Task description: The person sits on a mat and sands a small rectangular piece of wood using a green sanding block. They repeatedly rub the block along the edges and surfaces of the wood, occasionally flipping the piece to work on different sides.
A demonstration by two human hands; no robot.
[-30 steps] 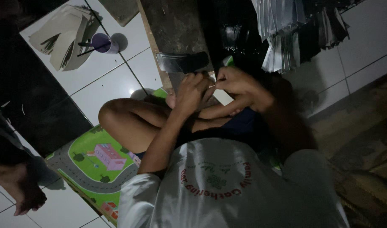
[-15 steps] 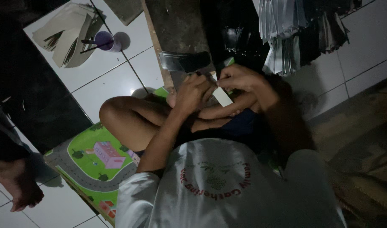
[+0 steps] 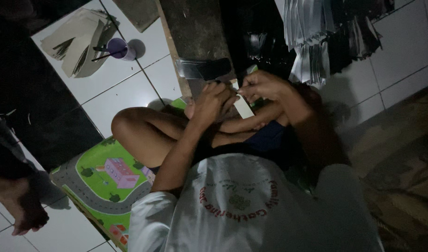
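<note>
Head view: both hands (image 3: pixel 237 95) pinch a flat white paper strip (image 3: pixel 243 107).

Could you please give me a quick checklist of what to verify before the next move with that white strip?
1. White strip held at its top by the right hand: ok.
2. Left hand up against the strip: ok.
3. Strip's lower end hangs free over the lap: ok.
4. Whether the left hand holds a tool: cannot tell, too dark.
5. Purple cup upright on the white tiles, out of the way: ok.
6. Light on the hands: not ok, dim.
</note>
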